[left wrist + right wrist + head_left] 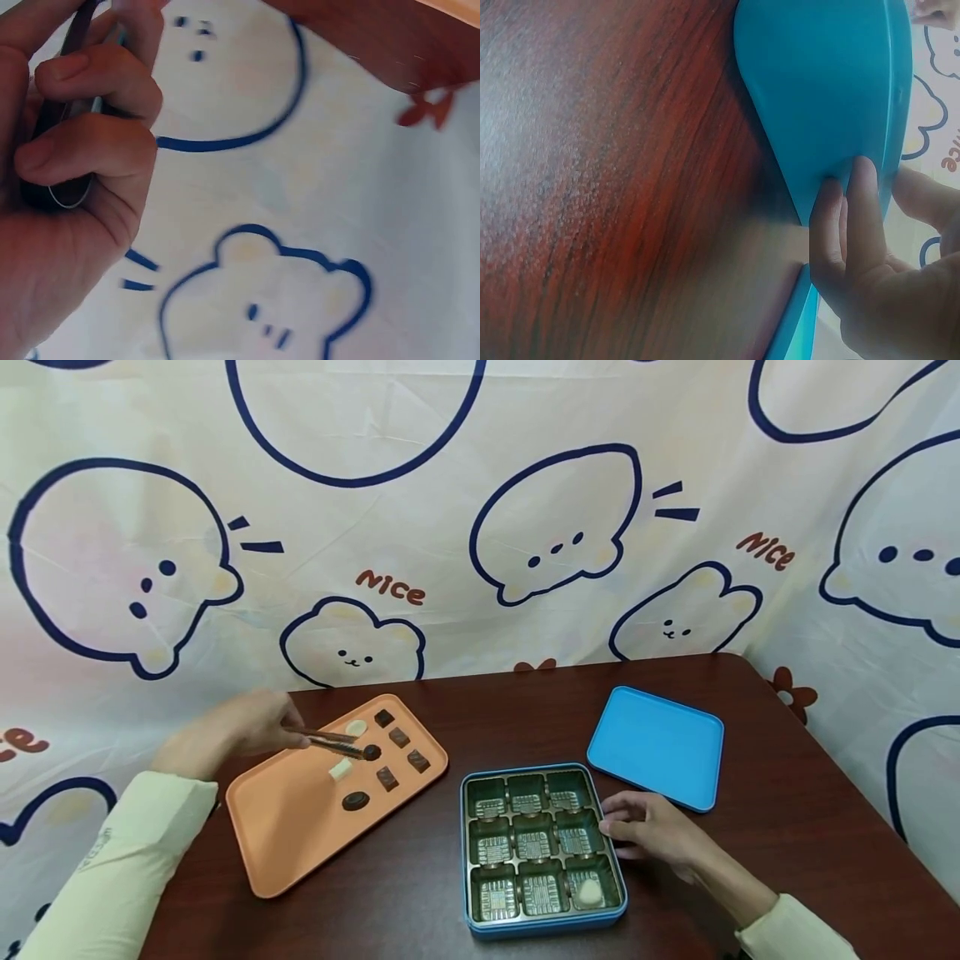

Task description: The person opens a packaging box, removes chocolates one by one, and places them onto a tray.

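My left hand (258, 727) grips a pair of tweezers (330, 741) over the orange tray (277, 852). Their tips are right at a round dark chocolate (372, 752); whether they pinch it I cannot tell. Curled fingers wrap the dark handle end (56, 176) in the left wrist view. Around the tips lie white chocolates (341, 768), square dark chocolates (387, 777) and an oval one (356, 800). With extended fingers, my right hand (660, 835) touches the right side of a blue tin (543, 929). A white chocolate (590, 893) sits in its front right compartment.
The tin's gold insert (536, 863) is divided into several square compartments. Behind it to the right, a blue lid (660, 747) lies on the dark wooden table (517, 718). A printed cloth (450, 543) hangs behind the table and along its right side.
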The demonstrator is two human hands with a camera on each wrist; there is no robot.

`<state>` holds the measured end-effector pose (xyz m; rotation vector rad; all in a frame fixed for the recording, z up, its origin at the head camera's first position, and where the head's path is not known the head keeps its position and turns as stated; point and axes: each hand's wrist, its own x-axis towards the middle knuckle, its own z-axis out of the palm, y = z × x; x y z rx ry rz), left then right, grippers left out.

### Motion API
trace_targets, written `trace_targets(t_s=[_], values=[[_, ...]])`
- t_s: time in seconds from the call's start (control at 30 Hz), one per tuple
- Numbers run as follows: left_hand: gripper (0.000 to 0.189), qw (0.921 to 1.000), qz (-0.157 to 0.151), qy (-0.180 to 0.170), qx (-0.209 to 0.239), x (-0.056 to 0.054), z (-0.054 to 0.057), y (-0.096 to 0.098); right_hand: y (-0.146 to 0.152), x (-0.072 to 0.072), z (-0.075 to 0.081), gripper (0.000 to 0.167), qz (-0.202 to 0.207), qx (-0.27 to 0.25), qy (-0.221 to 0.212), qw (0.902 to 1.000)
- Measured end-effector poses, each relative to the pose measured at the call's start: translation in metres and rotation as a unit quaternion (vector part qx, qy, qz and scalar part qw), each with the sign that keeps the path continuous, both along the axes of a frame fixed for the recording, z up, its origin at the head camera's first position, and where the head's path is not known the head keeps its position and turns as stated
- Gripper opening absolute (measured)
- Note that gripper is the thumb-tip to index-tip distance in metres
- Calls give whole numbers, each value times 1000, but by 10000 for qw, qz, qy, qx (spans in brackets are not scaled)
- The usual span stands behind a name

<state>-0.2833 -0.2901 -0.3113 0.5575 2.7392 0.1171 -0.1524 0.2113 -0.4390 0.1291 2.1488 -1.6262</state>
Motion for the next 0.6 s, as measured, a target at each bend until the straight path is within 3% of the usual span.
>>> trace_targets(t_s=[0.27, 0.43, 0.6], values=[[14, 9902, -1094, 248, 833, 19, 26, 69, -1, 1, 0, 48, 27, -17, -19, 10000], [17, 9770, -1759, 307, 1167, 32, 28, 114, -1, 0, -1, 47, -38, 7, -40, 10000], [25, 9725, -1993, 30, 1209, 49, 26, 155, -1, 0, -1, 46, -87, 51, -25, 9999]])
